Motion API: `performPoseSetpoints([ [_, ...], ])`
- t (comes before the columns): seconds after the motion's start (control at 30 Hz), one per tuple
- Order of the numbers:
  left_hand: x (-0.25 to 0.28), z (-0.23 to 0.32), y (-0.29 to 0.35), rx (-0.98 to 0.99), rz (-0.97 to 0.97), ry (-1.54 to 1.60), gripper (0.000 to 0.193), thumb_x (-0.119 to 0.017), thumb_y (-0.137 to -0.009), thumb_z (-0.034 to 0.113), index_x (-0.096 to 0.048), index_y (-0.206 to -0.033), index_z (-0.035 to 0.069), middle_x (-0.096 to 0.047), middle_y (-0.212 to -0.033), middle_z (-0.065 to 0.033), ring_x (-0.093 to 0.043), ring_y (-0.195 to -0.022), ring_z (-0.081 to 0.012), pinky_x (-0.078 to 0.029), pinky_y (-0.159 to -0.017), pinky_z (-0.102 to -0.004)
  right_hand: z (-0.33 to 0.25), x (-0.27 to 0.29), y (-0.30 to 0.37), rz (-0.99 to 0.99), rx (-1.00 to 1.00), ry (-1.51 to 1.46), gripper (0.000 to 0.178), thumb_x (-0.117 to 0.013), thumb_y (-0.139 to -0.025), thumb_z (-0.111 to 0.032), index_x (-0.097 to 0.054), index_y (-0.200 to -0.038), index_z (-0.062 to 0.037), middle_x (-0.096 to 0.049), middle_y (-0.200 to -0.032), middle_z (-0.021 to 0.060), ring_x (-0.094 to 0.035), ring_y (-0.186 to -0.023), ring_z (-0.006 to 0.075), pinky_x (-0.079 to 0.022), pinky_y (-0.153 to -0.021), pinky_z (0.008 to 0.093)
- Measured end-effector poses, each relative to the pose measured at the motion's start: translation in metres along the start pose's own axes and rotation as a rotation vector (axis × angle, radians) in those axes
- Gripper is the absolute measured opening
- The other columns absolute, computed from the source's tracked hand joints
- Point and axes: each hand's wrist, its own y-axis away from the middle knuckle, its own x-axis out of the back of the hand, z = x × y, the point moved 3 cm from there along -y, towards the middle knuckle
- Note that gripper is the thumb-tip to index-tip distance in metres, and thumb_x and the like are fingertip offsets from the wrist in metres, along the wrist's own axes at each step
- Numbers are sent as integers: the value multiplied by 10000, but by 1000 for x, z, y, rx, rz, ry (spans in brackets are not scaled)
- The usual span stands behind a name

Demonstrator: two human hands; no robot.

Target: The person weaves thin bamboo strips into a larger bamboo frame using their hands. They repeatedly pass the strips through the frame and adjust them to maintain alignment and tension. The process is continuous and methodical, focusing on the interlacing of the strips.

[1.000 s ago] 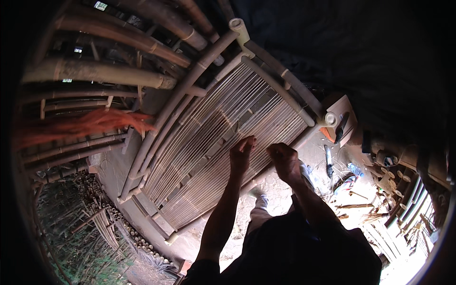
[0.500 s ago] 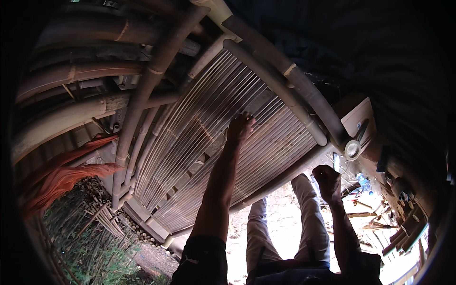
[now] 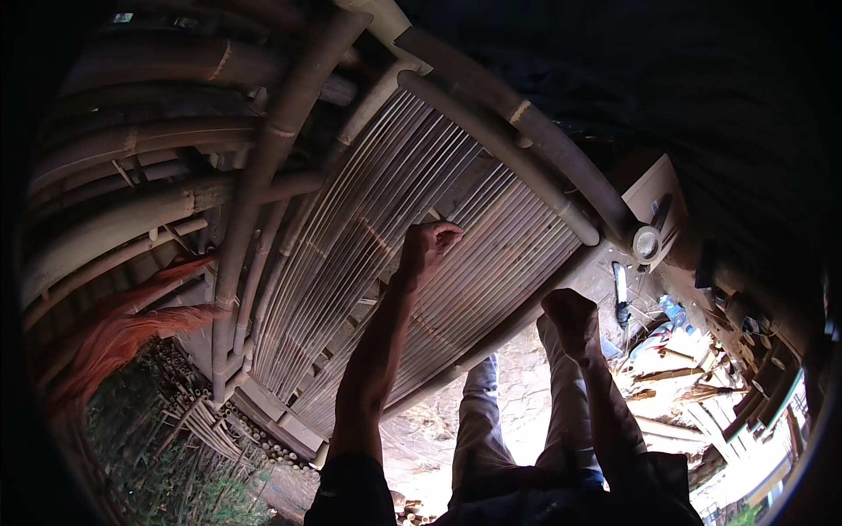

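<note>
My left hand [image 3: 429, 246] is closed over the bamboo slat bench [image 3: 500, 254], its fingers curled near the gap between the slats. Whatever it may hold is hidden in the curl. A short pale slat end [image 3: 434, 213] sticks up just beyond the knuckles. My right hand [image 3: 572, 317] makes a fist in front of the bench's near edge, above my right leg; I cannot make out anything inside it. Thick round bamboo poles [image 3: 500, 158] frame the far right side of the slats.
Heavy bamboo poles [image 3: 158, 140] cross on the left, with an orange-red cloth [image 3: 132, 337] hanging there. A cardboard box [image 3: 647, 188] stands beyond the bench's right corner. On the ground at right lie a long pale blade with a dark handle [image 3: 622, 294], a blue plastic bottle [image 3: 674, 312] and bamboo scraps.
My left hand has come a little nearer and left, its wrist turning so the fingers point right. My right fist has moved left and slightly up. The whole view has shifted a little.
</note>
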Motion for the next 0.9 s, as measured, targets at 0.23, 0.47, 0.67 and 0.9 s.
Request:
performPoseSetpoints([
  [0.23, 14, 94, 61, -136, 197, 221, 234, -662, -891, -9, -675, -1123, -33, -721, -1004, -137, -701, -937, -192, -591, -854, -307, -58, -26, -4, -18, 80, -313, 155, -642, -922, -131, -660, -907, 23, -658, -818, 81, -619, -766, 125, -502, -695, 274],
  [0.47, 15, 122, 88, -16, 288, 584, 258, -686, -905, 83, -663, -1125, -49, -717, -954, -137, -704, -860, -177, -606, -813, -318, -83, -67, -24, 21, 55, -435, 192, -610, -904, -160, -673, -936, 19, -662, -820, 77, -580, -651, 114, -462, -579, 249],
  [0.67, 10, 135, 103, 122, 328, 624, 257, -690, -924, 236, -704, -1066, 23, -729, -946, -63, -691, -851, -141, -544, -770, -272, -89, -102, -26, -13, -27, -700, 237, -624, -884, -202, -658, -960, 19, -608, -749, 25, -459, -559, 55, -361, -483, 217],
  [0.9, 6, 136, 104, 142, 297, 669, 315, -689, -919, 335, -714, -1068, 59, -729, -927, -41, -687, -857, -120, -497, -754, -250, -100, -118, -23, -2, 139, -537, 191, -644, -901, -159, -661, -960, 22, -589, -731, 40, -477, -562, 80, -385, -491, 234],
])
